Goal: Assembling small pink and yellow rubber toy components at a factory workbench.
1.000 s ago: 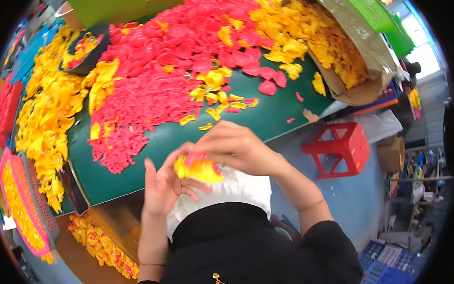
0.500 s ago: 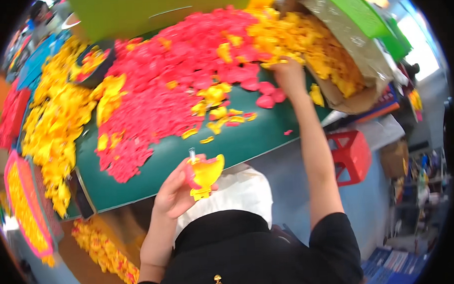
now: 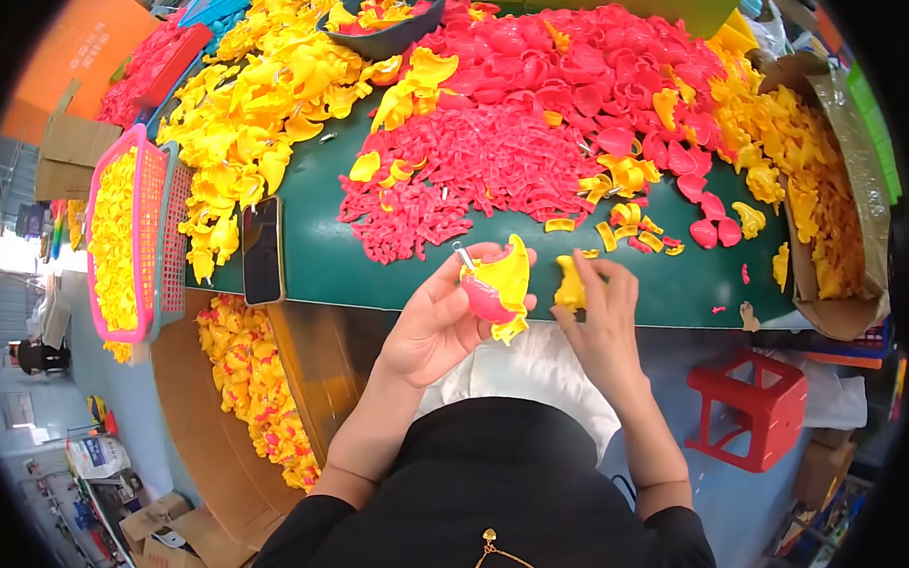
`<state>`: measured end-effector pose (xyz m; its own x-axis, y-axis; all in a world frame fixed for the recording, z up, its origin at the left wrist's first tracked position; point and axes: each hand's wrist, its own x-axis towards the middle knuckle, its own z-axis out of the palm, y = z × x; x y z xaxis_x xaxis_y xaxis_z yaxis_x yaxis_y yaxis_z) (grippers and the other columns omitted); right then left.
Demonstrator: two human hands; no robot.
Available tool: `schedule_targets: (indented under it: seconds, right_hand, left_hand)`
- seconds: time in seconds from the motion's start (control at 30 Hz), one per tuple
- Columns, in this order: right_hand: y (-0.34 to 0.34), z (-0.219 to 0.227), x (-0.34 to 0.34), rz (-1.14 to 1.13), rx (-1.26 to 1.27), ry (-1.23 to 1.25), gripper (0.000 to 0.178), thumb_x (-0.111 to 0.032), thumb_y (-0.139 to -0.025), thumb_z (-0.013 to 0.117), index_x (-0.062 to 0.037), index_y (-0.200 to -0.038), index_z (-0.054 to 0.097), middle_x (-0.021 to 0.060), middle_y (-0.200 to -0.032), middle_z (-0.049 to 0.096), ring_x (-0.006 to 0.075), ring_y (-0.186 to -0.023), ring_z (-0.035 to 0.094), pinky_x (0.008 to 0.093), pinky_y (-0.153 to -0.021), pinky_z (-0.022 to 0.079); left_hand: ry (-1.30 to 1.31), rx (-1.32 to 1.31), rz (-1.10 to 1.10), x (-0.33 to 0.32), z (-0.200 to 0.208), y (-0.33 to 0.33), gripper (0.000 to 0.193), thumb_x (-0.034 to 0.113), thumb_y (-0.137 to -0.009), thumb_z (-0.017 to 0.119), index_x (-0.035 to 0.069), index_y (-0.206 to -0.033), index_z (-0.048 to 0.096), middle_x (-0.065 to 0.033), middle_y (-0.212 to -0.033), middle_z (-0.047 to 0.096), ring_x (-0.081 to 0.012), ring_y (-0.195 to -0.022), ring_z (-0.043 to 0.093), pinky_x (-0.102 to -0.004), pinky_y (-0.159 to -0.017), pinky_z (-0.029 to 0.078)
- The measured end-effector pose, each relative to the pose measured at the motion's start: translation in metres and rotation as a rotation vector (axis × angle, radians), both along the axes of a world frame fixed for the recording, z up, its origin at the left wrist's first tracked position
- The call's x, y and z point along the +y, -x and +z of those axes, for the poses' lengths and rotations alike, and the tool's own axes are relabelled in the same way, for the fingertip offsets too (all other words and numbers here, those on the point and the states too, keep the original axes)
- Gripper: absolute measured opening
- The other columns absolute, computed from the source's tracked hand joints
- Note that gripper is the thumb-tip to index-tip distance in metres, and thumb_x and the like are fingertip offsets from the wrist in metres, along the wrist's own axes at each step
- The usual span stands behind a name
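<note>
My left hand [image 3: 428, 325] is closed around a toy part made of a yellow plastic shell [image 3: 506, 274] and a rounded pink shell [image 3: 487, 301]. A small metal-looking pin [image 3: 463, 255] sticks up from its top left. Close by on the right, my right hand [image 3: 608, 324] pinches a separate yellow plastic shell [image 3: 569, 286] between thumb and fingers. Both hands are over the near edge of the green table [image 3: 344, 268], a short gap apart. Pink strips [image 3: 490, 158] lie heaped just beyond them, with small yellow and pink pieces [image 3: 627, 216] to their right.
Pink shells [image 3: 587, 69] are piled at the back, yellow shells [image 3: 267, 85] at left. A dark bowl [image 3: 406, 37], a phone [image 3: 263, 253], a pink basket [image 3: 98, 211] and an open carton [image 3: 861, 160] surround the work. Below stand a cardboard box [image 3: 194, 433] and a red stool [image 3: 769, 403].
My right hand has come back from the yellow shells at the far right and now holds one beside my left hand. The whole view has swung left; my left hand still grips its part.
</note>
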<state>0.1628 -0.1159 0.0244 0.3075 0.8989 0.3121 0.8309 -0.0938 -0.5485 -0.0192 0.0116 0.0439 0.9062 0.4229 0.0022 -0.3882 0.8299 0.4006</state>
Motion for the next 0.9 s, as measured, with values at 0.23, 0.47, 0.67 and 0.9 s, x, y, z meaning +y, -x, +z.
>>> schedule_targets:
  seconds: [0.23, 0.47, 0.67, 0.9]
  right_hand:
    - [-0.003, 0.029, -0.008, 0.067, 0.727, -0.159, 0.063, -0.011, -0.078, 0.076, 0.0010, -0.134, 0.051, 0.0136, -0.120, 0.053, 0.0239, -0.111, 0.054, 0.0327, -0.096, 0.043]
    - [0.020, 0.042, 0.011, 0.148, 0.685, -0.255, 0.053, -0.018, -0.084, 0.072, 0.0016, -0.130, 0.055, 0.0136, -0.117, 0.056, 0.0232, -0.108, 0.056, 0.0323, -0.093, 0.044]
    - [0.017, 0.037, 0.009, 0.167, 0.620, -0.263, 0.055, -0.011, -0.080, 0.075, 0.0000, -0.129, 0.055, 0.0175, -0.117, 0.059, 0.0270, -0.106, 0.059, 0.0348, -0.088, 0.048]
    - [0.010, 0.036, 0.008, 0.149, 0.751, -0.220, 0.051, -0.020, -0.081, 0.074, 0.0004, -0.126, 0.059, 0.0137, -0.113, 0.060, 0.0233, -0.104, 0.058, 0.0332, -0.092, 0.044]
  left_hand:
    - [-0.376, 0.354, 0.220, -0.019, 0.009, -0.014, 0.089, -0.001, -0.075, 0.077, 0.002, -0.149, 0.027, -0.0129, -0.142, 0.043, -0.0227, -0.124, 0.050, -0.0372, -0.101, 0.047]
    - [-0.600, 0.312, 0.169, -0.017, 0.012, -0.020, 0.086, -0.001, -0.079, 0.075, 0.004, -0.149, 0.026, -0.0121, -0.149, 0.036, -0.0225, -0.135, 0.039, -0.0383, -0.108, 0.040]
    - [-0.577, 0.365, 0.127, -0.015, 0.016, -0.023, 0.087, 0.003, -0.078, 0.077, 0.001, -0.149, 0.027, -0.0192, -0.151, 0.033, -0.0263, -0.139, 0.035, -0.0381, -0.113, 0.032]
    - [-0.631, 0.196, 0.078, -0.005, 0.002, -0.021, 0.077, -0.004, -0.085, 0.067, 0.002, -0.150, 0.026, -0.0169, -0.153, 0.030, -0.0254, -0.140, 0.034, -0.0391, -0.106, 0.043]
